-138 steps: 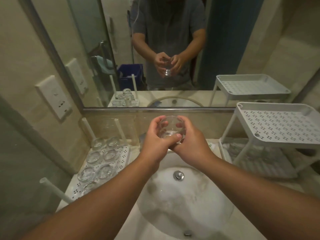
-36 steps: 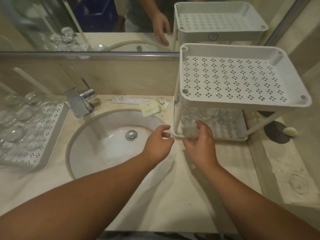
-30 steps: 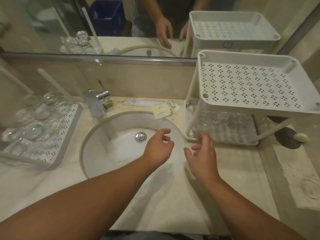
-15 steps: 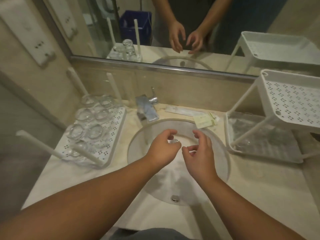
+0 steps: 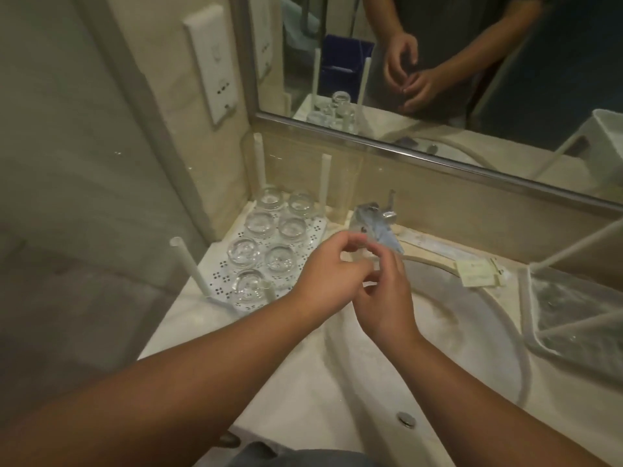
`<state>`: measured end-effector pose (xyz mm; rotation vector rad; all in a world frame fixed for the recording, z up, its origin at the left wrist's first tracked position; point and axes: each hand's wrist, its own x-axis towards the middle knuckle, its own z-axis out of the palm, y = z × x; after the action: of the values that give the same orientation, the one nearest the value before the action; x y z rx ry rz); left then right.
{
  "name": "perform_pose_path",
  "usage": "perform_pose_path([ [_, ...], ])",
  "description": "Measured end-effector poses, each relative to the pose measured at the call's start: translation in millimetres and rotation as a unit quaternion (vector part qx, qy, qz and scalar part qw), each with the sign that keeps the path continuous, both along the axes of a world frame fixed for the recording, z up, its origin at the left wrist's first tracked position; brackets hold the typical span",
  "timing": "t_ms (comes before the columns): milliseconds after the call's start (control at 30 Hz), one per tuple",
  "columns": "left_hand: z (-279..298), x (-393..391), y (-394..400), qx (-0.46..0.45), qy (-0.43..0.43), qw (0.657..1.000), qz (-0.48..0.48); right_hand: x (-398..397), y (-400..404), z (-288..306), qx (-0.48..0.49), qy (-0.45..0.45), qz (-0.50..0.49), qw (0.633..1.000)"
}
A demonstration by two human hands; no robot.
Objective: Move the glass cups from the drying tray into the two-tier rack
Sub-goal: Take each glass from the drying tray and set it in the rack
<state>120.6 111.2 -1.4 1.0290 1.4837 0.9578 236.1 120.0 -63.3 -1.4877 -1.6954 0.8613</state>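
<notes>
Hands meet over the sink [image 5: 438, 382]: left hand [image 5: 323, 274] and right hand [image 5: 384, 298] both empty, fingers [image 5: 350, 242] loosely curled. Left of them, seven cups [image 5: 279, 257] sit in the tray [image 5: 222, 274]. Rack [image 5: 573, 315] stands far right, faucet [image 5: 374, 224] just beyond.

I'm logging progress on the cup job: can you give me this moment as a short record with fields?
setting: bathroom counter with sink and tap
drying tray: left of sink, seven glass cups upside down on it
two-tier rack: right edge, mostly out of frame; contents blurred
left hand: above counter beside tray, fingers loosely curled, holds nothing
right hand: close beside left hand, empty
stage: between cups, no cup in hand
</notes>
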Motion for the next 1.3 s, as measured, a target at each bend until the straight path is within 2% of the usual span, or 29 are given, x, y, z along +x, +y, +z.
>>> perform_pose_path([
  [167, 18.6, -38.1, -2.8, 0.028, 0.004, 0.998, 0.056, -33.6, 4.9, 5.3, 0.006, -0.008, 0.035, 0.999],
  [367, 31.0, -79.4, -13.8, 0.057, -0.029, 0.991, 0.119, -55.6, 6.8, 16.6, 0.015, -0.032, 0.062, 0.997],
  [600, 5.8, -116.6, -35.0, 0.084, 0.062, 0.976, 0.191, -68.8, 8.5, 19.5, 0.007, -0.058, 0.117, 0.991],
  [800, -39.0, -125.9, -56.4, 0.027, 0.183, 0.969, 0.162, -79.7, 5.0, 13.1, -0.022, -0.131, 0.174, 0.976],
  [933, -65.6, -129.8, -62.4, -0.011, 0.233, 0.962, 0.14, -85.5, 2.0, 10.0, -0.026, -0.15, 0.199, 0.968],
  [1133, -97.7, -131.9, -64.0, -0.021, 0.29, 0.951, 0.109, -90.1, -4.6, 7.9, -0.033, -0.169, 0.218, 0.961],
  [1300, -112.5, -129.7, -63.2, -0.014, 0.302, 0.947, 0.111, -90.0, -8.6, 7.4, -0.048, -0.17, 0.216, 0.96],
])
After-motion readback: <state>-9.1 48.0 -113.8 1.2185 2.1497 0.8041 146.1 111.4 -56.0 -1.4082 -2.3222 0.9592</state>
